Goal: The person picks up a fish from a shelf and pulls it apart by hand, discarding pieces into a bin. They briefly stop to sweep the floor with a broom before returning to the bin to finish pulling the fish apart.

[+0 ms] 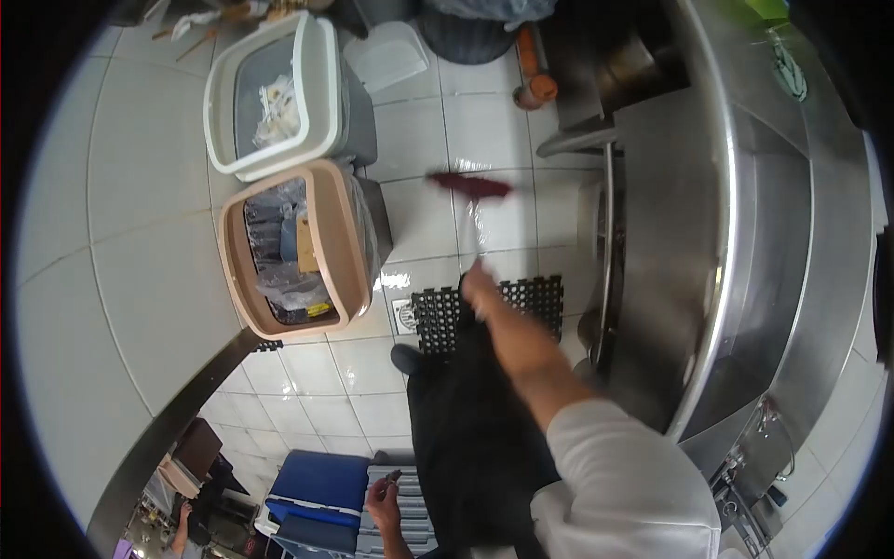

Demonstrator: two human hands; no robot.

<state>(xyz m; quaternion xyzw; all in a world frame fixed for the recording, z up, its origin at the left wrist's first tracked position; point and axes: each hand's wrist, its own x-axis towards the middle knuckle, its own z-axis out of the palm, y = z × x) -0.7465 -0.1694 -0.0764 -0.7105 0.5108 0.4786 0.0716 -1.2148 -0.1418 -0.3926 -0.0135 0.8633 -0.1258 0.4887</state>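
Observation:
My right hand is stretched forward, closed around the pale handle of a broom. The broom's dark red head is on the white tiled floor, and both are blurred by motion. Low in the view, my left hand has its fingers bent around a small dark item that I cannot make out. It is beside a blue box and over a grey ribbed surface. Below my right hand lies a black perforated rubber mat, partly covered by my dark clothing.
A white-rimmed bin and a pink-rimmed bin, both lined and holding waste, stand on the left. A dustpan and black bin are at the top. Along the right runs a steel counter. A floor drain adjoins the mat.

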